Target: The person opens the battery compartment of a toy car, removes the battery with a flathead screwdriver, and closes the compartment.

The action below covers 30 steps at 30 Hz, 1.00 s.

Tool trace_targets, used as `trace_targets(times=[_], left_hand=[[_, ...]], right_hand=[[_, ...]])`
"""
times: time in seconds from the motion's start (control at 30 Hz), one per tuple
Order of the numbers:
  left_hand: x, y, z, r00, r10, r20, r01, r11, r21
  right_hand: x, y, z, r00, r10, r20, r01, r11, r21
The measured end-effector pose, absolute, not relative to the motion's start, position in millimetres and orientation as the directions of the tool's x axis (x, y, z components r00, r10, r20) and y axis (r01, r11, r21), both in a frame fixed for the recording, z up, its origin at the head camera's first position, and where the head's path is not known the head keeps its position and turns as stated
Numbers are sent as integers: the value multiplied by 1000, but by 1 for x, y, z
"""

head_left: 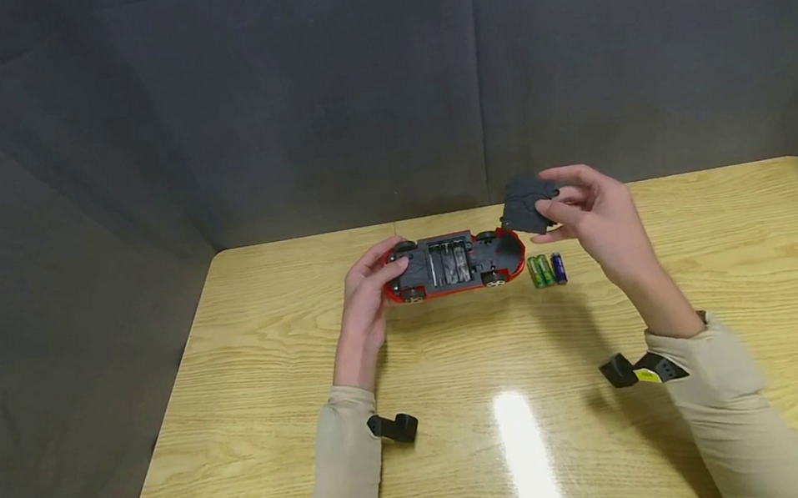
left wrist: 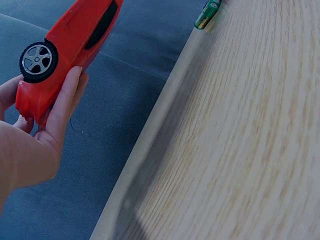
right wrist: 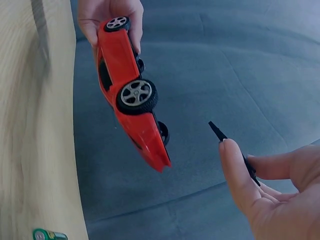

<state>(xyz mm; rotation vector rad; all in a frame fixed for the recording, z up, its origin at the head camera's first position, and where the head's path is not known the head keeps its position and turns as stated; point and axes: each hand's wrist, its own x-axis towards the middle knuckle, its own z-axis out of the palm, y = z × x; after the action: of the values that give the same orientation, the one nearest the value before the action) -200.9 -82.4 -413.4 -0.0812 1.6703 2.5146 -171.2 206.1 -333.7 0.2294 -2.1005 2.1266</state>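
A red toy car [head_left: 457, 262] is held upside down in my left hand [head_left: 366, 287], which grips it by one end. Its dark underside faces up in the head view, and the battery compartment [head_left: 450, 262] is uncovered. The left wrist view shows the fingers [left wrist: 65, 100] along the red body beside a wheel [left wrist: 37, 60]. Off the car's other end, my right hand [head_left: 603, 218] pinches a thin black battery cover [head_left: 525, 205] between thumb and fingers. Seen edge-on in the right wrist view, the cover [right wrist: 218, 132] is apart from the car.
Two green batteries [head_left: 541, 270] and a blue battery [head_left: 559, 268] stand side by side on the wooden table [head_left: 271, 367], below the cover. A dark cloth [head_left: 334, 98] hangs behind the table's back edge.
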Motion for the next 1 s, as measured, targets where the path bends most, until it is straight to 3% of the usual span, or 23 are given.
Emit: trace_targets(times=[0.37,0.7,1.0], left_hand=[[-202,-83,-413,-992,70,-108,-126,-372,920],[-199,-81,-413,-990,76,-121,-140,-362,922],[-199,-80,-412,-990,76,-119,-139,-367,920]], right_hand=[[-170,182,-335,-982,-106,158,-171,128,-977],[-170,160,-348,-979,-177,96,-117,113,-987],[-172,155,-355,-983,-160,88,-109,133,-985]])
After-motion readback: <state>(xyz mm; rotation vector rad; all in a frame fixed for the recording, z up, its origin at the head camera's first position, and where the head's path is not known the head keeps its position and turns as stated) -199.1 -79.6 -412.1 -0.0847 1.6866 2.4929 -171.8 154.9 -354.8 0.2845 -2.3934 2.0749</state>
